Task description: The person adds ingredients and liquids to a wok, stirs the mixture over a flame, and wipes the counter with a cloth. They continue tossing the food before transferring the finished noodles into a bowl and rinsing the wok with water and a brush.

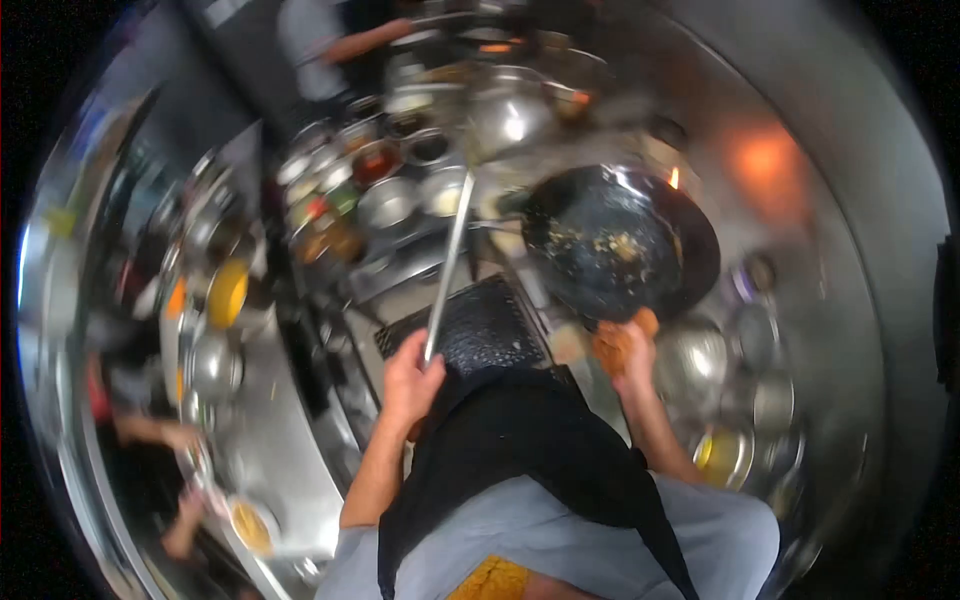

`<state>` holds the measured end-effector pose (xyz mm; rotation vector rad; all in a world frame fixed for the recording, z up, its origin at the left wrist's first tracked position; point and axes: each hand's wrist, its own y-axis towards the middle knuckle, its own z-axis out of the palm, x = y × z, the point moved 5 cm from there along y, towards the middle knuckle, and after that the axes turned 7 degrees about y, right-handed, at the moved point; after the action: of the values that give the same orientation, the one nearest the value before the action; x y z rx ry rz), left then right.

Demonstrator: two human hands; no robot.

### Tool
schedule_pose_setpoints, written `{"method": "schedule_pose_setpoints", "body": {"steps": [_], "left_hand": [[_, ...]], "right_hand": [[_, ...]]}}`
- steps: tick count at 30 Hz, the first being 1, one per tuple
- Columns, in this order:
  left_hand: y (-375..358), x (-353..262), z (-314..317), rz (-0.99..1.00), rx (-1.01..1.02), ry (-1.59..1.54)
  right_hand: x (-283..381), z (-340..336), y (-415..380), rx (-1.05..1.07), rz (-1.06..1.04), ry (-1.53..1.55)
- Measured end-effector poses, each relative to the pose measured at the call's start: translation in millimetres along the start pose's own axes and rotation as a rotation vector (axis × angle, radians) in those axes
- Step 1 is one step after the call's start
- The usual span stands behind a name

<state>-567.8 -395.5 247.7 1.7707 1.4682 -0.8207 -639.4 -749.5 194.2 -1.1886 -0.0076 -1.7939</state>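
Note:
My left hand (410, 383) is closed around the lower end of a long-handled metal utensil (452, 255), which points up and away from me. Its far end is smeared, so its kind of head does not show. Closed on an orange-brown cloth (612, 348), my right hand (637, 352) is at the near edge of a black wok (575, 275). The cloth lies against the wok's rim; the exact grip is hidden. Small pale food bits (625, 246) are scattered over the wok's dark inside. The wok tilts on the range, with a small flame (674, 178) by its far right edge.
Seasoning containers (375, 160) and a metal bowl (388, 203) stand ahead on the left. A dark wet grate (485, 325) lies before me. Metal bowls (692, 355) line the right. A steel counter (285, 430) runs left, with a co-worker's hands (185, 438) beyond; another person (325, 45) stands ahead.

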Motion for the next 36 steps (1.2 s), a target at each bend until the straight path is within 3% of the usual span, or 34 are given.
{"method": "schedule_pose_setpoints", "body": {"steps": [1, 4, 6, 7, 8, 10, 12, 13, 15, 16, 18, 20, 22, 24, 26, 28, 29, 30, 32, 33, 34, 36], "left_hand": [[29, -13, 19, -0.058, 0.129, -0.148], [107, -84, 40, 0.132, 0.44, -0.363], [127, -33, 96, -0.142, 0.672, -0.087], [139, 12, 126, 0.058, 0.556, 0.048], [149, 5, 144, 0.09, 0.645, 0.082], [174, -28, 163, 0.214, 0.714, 0.076], [212, -57, 198, 0.294, 0.832, 0.1], [233, -60, 224, 0.302, 0.93, -0.039], [271, -108, 264, 0.428, 0.994, 0.246], [284, -140, 286, 0.465, 1.038, 0.391], [310, -160, 363, 0.689, 1.098, 0.213], [298, -238, 400, 0.512, 1.38, 0.293], [289, -275, 464, 0.656, 1.346, 0.342], [280, -305, 542, 1.118, 1.087, 0.369], [262, -326, 603, 1.38, 1.037, 0.635], [241, -333, 655, 1.562, 0.967, 0.664], [226, -349, 629, 1.038, 1.275, 0.805], [222, -345, 652, 1.054, 1.285, 0.801], [217, -312, 715, 0.237, 1.803, 0.372], [212, -318, 701, 0.444, 1.564, 0.527], [200, -314, 685, 0.441, 1.563, 0.527], [181, -333, 640, 1.239, 1.014, 0.619]], "right_hand": [[9, -14, 13, 0.008, -0.036, 0.08], [-6, -17, 65, 0.014, -0.11, 0.266], [-6, -20, 94, -0.116, -0.151, 0.285], [-7, -19, 104, -0.204, -0.16, 0.281], [-2, -18, 121, -0.244, -0.19, 0.312], [-9, 3, 140, -0.151, -0.039, 0.422], [-9, 27, 166, -0.227, -0.107, 0.468], [-10, 38, 177, -0.317, -0.138, 0.518], [-24, 42, 208, -0.434, -0.197, 0.598], [-48, 32, 235, -0.384, -0.231, 0.526], [-54, 23, 243, -0.37, -0.289, 0.471], [-39, 34, 227, -0.298, -0.193, 0.486], [-46, 6, 211, -0.335, -0.242, 0.35], [-60, -31, 172, -0.528, -0.165, -0.028], [-69, -64, 118, -0.574, -0.312, 0.121], [-44, -55, 27, -0.692, -0.213, 0.35], [-61, -77, -6, -0.859, -0.287, 0.342], [-82, -93, -41, -1.024, -0.356, 0.331], [-111, -104, -99, -1.014, -0.431, 0.587], [-126, -106, -117, -1.018, -0.434, 0.592], [-141, -113, -138, -1.089, -0.498, 0.604], [-157, -125, -165, -1.146, -0.565, 0.607]]}}
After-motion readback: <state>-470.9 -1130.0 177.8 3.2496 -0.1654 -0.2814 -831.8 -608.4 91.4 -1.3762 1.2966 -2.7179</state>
